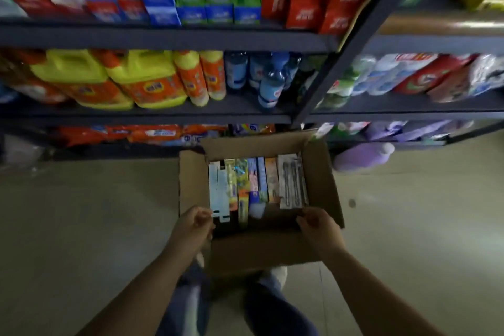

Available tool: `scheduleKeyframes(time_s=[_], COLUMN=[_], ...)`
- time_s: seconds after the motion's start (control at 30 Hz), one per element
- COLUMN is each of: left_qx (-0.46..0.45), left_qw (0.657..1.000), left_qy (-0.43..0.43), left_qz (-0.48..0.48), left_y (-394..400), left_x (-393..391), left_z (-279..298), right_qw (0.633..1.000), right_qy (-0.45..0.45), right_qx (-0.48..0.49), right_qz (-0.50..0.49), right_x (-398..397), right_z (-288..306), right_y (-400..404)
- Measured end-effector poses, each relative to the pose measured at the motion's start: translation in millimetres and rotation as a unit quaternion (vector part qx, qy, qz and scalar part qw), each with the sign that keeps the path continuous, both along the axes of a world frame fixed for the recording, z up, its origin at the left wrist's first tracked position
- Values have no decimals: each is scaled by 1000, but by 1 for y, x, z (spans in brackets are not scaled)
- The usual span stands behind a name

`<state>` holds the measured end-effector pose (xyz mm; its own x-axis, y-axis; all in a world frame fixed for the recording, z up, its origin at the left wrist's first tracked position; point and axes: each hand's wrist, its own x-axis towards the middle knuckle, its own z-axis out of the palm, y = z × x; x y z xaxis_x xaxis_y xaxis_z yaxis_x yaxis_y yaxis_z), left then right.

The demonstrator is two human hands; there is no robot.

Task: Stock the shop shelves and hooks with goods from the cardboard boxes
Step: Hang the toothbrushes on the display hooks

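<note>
While both hands curl over the near corners of the open cardboard box (261,245), the left hand (194,222) also pinches a pale pack (218,194) and the right hand (317,222) grips the rim. Packs stand side by side, long axes pointing toward the shelves (163,38). Yellow jugs (81,76) sit above.

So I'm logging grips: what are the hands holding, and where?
Both hold the cardboard box at its near corners: left hand, right hand.
</note>
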<state>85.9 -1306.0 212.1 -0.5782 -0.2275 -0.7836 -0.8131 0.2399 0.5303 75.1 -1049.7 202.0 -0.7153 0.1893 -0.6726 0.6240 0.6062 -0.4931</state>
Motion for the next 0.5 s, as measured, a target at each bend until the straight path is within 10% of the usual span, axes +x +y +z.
scheduleKeyframes(time_s=[0.5], left_qx=[3], left_qw=[999], left_qy=[47], left_qz=[-10], left_y=[24], left_x=[-53], left_z=[-343], right_qw=[989], right_qy=[-69], right_qx=[5], right_qz=[129], right_x=[-68], right_z=[-388], right_y=[-57])
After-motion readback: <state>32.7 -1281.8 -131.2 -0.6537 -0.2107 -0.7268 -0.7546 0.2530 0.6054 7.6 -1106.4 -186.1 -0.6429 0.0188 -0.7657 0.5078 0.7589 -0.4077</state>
